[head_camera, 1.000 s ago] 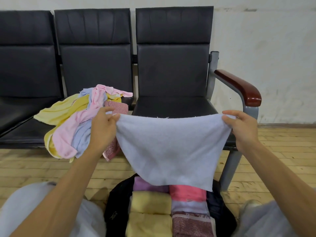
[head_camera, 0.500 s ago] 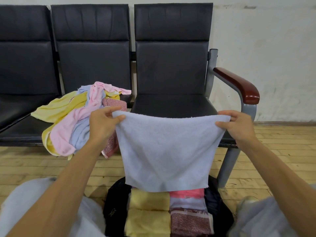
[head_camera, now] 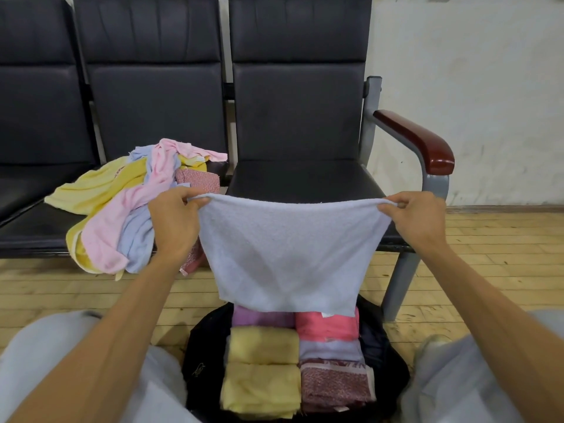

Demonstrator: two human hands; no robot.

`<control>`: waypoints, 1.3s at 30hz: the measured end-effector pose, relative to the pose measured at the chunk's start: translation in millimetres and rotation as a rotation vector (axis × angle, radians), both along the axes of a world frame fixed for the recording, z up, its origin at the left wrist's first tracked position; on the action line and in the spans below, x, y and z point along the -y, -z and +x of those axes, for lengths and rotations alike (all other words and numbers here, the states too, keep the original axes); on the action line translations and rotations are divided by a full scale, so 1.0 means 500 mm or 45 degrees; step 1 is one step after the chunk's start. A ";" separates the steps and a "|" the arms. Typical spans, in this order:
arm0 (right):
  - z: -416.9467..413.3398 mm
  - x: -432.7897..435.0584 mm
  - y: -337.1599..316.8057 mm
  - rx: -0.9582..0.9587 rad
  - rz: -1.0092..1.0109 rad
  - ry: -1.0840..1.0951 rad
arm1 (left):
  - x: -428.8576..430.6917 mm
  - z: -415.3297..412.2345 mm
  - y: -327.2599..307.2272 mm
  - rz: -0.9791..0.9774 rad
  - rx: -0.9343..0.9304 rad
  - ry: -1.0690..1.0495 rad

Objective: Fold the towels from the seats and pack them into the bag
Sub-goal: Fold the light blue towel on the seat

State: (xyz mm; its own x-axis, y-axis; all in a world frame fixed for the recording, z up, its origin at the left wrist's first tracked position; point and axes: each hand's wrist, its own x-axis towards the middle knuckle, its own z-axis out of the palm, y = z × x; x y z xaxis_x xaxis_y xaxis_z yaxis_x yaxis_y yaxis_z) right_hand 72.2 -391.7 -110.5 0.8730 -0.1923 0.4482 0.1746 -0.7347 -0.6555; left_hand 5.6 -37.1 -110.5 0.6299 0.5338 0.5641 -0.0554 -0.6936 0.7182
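Note:
A pale blue towel point(head_camera: 290, 254) hangs spread in front of me, doubled over, its lower edge just above the bag. My left hand point(head_camera: 174, 224) pinches its top left corner and my right hand point(head_camera: 418, 221) pinches its top right corner. A loose heap of yellow, pink and blue towels point(head_camera: 122, 209) lies on the middle seat, partly drooping over the front edge. On the floor between my knees stands a black bag point(head_camera: 204, 355), open, with several folded towels point(head_camera: 293, 361) packed side by side in it.
A row of black seats point(head_camera: 302, 178) stands against a white wall; the right seat has a red-brown armrest point(head_camera: 421, 141) on a grey metal leg point(head_camera: 399, 279). The floor is yellow wood planks. My knees in light trousers flank the bag.
The towel's lower edge has evened out and it now hangs shorter and square. Both hands have drawn slightly nearer together and the view has dipped a little.

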 end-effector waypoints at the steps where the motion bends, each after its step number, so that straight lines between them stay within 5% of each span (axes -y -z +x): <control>1: 0.000 0.002 0.002 -0.015 -0.014 -0.004 | -0.003 0.002 0.003 0.017 -0.008 -0.011; 11: 0.016 -0.019 0.006 -0.153 0.138 -0.126 | -0.002 0.011 -0.006 -0.070 -0.094 0.117; 17: 0.054 -0.008 -0.012 -0.177 -0.042 -0.128 | -0.015 0.046 -0.032 -0.051 -0.200 0.160; 33: 0.194 -0.053 -0.038 -0.019 0.332 -0.007 | -0.026 0.194 -0.042 -0.319 -0.107 0.170; 39: 0.293 -0.085 -0.022 -0.059 0.144 0.049 | -0.031 0.283 -0.032 -0.406 -0.221 0.200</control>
State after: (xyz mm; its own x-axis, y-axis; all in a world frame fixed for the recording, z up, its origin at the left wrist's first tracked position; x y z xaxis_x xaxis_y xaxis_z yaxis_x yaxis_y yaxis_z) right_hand 218.7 -349.5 -99.6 0.8832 -0.2729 0.3814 0.1158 -0.6612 -0.7412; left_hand 147.2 -21.8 -94.4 0.7893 0.5548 0.2630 -0.0014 -0.4268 0.9043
